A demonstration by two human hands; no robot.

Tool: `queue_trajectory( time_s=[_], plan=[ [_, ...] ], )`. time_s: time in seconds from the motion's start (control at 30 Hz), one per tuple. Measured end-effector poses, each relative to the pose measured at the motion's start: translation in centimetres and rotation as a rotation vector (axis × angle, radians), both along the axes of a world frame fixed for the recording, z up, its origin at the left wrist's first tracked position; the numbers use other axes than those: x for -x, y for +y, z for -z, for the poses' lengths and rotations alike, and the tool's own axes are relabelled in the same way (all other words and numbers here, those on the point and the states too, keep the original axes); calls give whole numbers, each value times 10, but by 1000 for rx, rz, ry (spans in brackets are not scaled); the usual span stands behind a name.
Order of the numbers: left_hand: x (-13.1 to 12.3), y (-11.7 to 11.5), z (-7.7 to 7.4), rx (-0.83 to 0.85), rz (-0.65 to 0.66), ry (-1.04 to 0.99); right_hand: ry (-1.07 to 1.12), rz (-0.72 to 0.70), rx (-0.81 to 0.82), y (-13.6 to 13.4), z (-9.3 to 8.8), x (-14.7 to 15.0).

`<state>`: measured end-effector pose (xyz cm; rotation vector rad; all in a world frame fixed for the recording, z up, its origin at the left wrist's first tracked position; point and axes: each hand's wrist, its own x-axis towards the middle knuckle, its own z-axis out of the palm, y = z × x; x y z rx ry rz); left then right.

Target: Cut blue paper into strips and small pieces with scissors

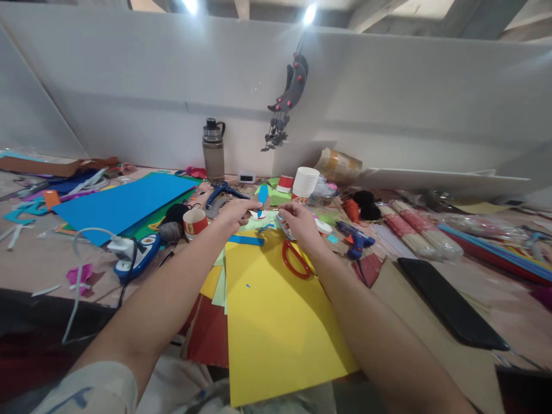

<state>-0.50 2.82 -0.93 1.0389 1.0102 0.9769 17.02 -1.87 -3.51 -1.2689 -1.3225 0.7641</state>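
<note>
My left hand [237, 213] pinches a blue paper piece [263, 194], shaped like a narrow oval and standing upright from the fingertips. Across from it, my right hand [296, 220] has its thumb and fingers drawn together; what they hold, if anything, is too small to make out. Red-handled scissors [297, 261] lie just below my right hand on a large yellow sheet [284, 333]. A blue paper strip [246, 240] and small blue scraps rest near the sheet's far edge, close to my left hand.
Left are a large blue sheet [129, 201], a power strip [140, 259] with a cable and a paper cup [195, 223]. Behind stand a bottle [214, 152] and stacked white cups [306, 181]. Right are a blue glue gun [357, 238] and a black phone-like slab [448, 302].
</note>
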Motion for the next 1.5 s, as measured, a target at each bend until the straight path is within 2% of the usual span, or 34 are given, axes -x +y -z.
queue_trajectory(
  time_s=[0.43, 0.67, 0.73, 0.9, 1.07, 1.2, 1.3, 1.5],
  plan=[
    [1, 0, 0, 66, -60, 81, -9, -4, -8, 2, 3, 1],
    [4, 1, -7, 21, -77, -17, -79, 13, -22, -1, 2, 2],
    [6, 0, -10, -13, -122, -21, -178, 12, -57, -3, 1, 4],
    [8, 1, -8, -77, -218, -40, -645, -1, -224, 6, 1, 15],
    [6, 1, -5, -69, -240, -40, -991, 14, -202, 27, 15, 25],
    [5, -3, -9, -84, -239, -37, -1043, 7, -197, 33, 23, 25],
    [5, -5, -11, -92, -250, -29, -1040, 12, -235, 32, 21, 22],
    [4, -5, -13, -97, -283, -44, -1084, 137, -558, 21, 7, 12]
  ],
)
